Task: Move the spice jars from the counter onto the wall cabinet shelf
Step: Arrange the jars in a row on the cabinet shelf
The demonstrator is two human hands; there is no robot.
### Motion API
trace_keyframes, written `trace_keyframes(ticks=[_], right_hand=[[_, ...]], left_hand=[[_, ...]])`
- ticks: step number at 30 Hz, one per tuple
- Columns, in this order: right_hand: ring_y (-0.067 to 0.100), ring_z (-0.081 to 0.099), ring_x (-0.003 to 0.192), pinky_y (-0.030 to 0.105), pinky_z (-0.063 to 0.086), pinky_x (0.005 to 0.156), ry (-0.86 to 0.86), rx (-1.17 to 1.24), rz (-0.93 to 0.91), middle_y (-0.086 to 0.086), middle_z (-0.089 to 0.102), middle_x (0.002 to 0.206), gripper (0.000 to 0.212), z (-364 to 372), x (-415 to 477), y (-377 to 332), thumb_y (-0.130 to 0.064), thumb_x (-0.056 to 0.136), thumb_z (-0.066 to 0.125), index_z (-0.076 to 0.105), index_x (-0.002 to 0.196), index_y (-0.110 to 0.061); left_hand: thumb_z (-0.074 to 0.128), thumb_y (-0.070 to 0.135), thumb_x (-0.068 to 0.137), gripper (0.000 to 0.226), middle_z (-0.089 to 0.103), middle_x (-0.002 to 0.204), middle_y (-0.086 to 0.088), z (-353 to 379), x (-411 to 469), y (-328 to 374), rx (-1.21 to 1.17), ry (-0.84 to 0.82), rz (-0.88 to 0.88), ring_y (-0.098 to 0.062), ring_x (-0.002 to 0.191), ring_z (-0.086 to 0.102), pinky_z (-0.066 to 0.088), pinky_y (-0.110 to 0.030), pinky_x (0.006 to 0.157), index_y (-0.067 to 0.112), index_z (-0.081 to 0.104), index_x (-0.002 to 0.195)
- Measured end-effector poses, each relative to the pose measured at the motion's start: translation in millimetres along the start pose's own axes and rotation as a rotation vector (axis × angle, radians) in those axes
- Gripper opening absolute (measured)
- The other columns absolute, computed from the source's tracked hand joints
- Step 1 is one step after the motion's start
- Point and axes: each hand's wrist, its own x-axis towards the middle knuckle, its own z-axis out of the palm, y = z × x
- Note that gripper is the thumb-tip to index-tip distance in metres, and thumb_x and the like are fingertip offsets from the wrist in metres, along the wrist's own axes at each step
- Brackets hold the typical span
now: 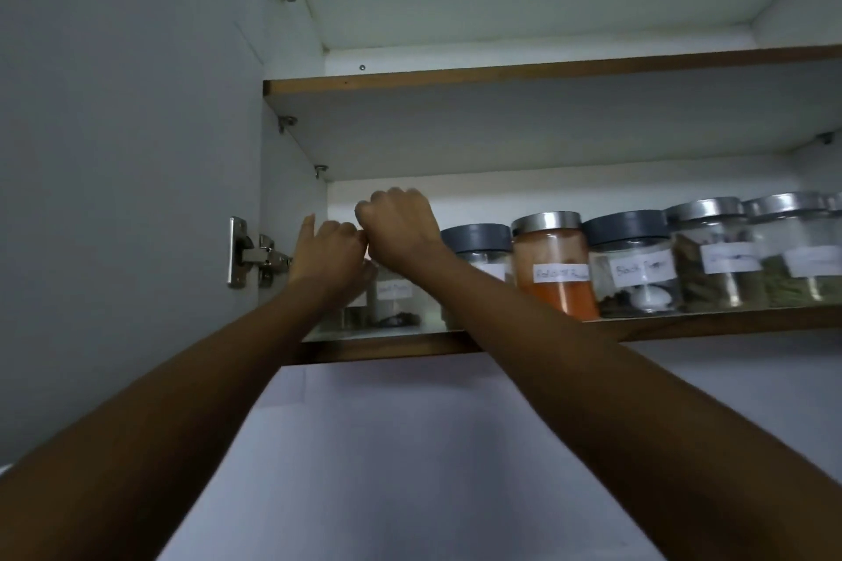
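Grey cabinet door (127,150) open left (steel hinge (255,253)); pale wall (410,446) below, perhaps lilac.

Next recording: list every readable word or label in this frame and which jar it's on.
"Black Pepper": handwritten label on the grey-lidded jar right of the orange one.
Orange powder jar: label seems to end in "Powder"; the rest is blurred.
Leftmost jar: label too blurred.
Grey-lidded jar left of the orange one: label mostly hidden.
Two jars further right: labels unreadable.
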Motion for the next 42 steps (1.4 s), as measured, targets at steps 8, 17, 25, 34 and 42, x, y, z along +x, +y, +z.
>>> trace_keyframes(ticks=[8,17,25,34,42], right_hand=[[0.020,0.041,0.069,0.034,0.032,0.074,0.165,-0.114,0.004,0.003,0.047,0.072,0.024,-67.3,-37.6,87.9,-0.027,0.090,0.041,0.056,0.079,-0.012],[0.023,0.059,0.090,0.038,0.029,0.094,-0.159,0.038,0.111,0.008,0.068,0.098,0.041,-83.4,-76.3,161.4,-0.040,0.093,0.040,0.066,0.092,-0.008],[0.024,0.051,0.115,0.054,0.010,0.109,-0.514,0.109,0.076,0.006,0.056,0.122,0.056,-61.9,-103.4,171.2,-0.048,0.083,0.058,0.046,0.124,-0.012],[0.023,0.055,0.108,0.055,-0.004,0.111,-0.561,-0.071,-0.047,0.003,0.060,0.109,0.065,-57.9,-96.8,169.7,-0.048,0.066,0.075,0.045,0.112,-0.012],[0.025,0.055,0.110,0.049,-0.005,0.113,-0.569,-0.181,-0.109,0.007,0.062,0.111,0.067,-49.4,-88.9,161.9,-0.051,0.070,0.072,0.046,0.116,-0.010]], left_hand=[[0.052,0.028,0.091,0.034,0.061,0.125,-0.006,-71.0,13.3,39.5,-0.294,0.114,0.152,-0.024,0.112,0.056,0.038,-0.039,0.099,0.015,0.060,0.121],[0.049,0.042,0.093,0.051,0.049,0.138,-0.007,-99.9,16.0,81.4,-0.493,-0.202,0.126,-0.022,0.123,0.046,0.038,-0.041,0.102,0.015,0.045,0.135],[0.065,0.053,0.079,0.066,0.055,0.124,-0.006,-88.5,8.5,100.1,-0.434,-0.373,0.118,-0.024,0.105,0.053,0.044,-0.038,0.089,0.015,0.044,0.129],[0.080,0.048,0.064,0.076,0.059,0.112,-0.003,-77.6,13.2,96.1,-0.176,-0.219,0.212,-0.022,0.095,0.054,0.037,-0.029,0.074,0.016,0.044,0.122],[0.081,0.046,0.064,0.076,0.059,0.113,-0.004,-57.9,18.5,96.0,-0.209,-0.221,0.201,-0.024,0.097,0.054,0.036,-0.030,0.075,0.016,0.043,0.122]])
